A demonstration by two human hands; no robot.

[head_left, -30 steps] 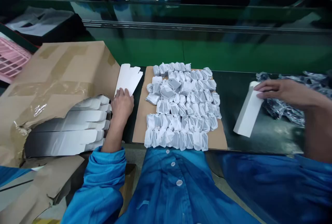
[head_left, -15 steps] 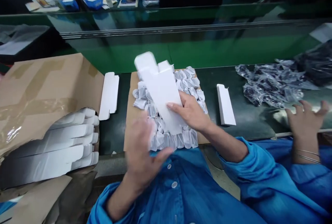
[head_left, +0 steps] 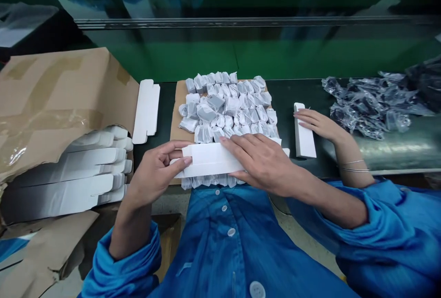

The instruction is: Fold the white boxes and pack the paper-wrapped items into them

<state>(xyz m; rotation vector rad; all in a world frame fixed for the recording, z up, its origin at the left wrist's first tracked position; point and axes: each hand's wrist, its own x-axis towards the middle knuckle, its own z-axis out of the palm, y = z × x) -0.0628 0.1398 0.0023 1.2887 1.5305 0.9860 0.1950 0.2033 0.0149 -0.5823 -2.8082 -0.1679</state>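
A white folding carton [head_left: 213,159] lies crosswise between my two hands, just above rows of small wrapped pieces. My left hand [head_left: 155,169] pinches its left end between thumb and fingers. Across the carton's right part lies my right hand [head_left: 263,162], its fingers closed over the top and the thumb side at the front edge. Behind and below the carton, many small items in whitish wrap [head_left: 227,105] stand in rows on a brown cardboard sheet [head_left: 175,123].
A torn brown box [head_left: 69,91] on the left holds several flat white cartons [head_left: 69,174]; another flat carton [head_left: 146,111] lies beside it. At right, a co-worker's hand [head_left: 320,125] touches a formed white carton [head_left: 305,137]. Crumpled clear plastic bags [head_left: 372,105] lie farther right.
The carton has turned from steeply tilted to level and come lower. My left hand has taken hold of its left end. The co-worker's hand has moved left onto the formed carton.
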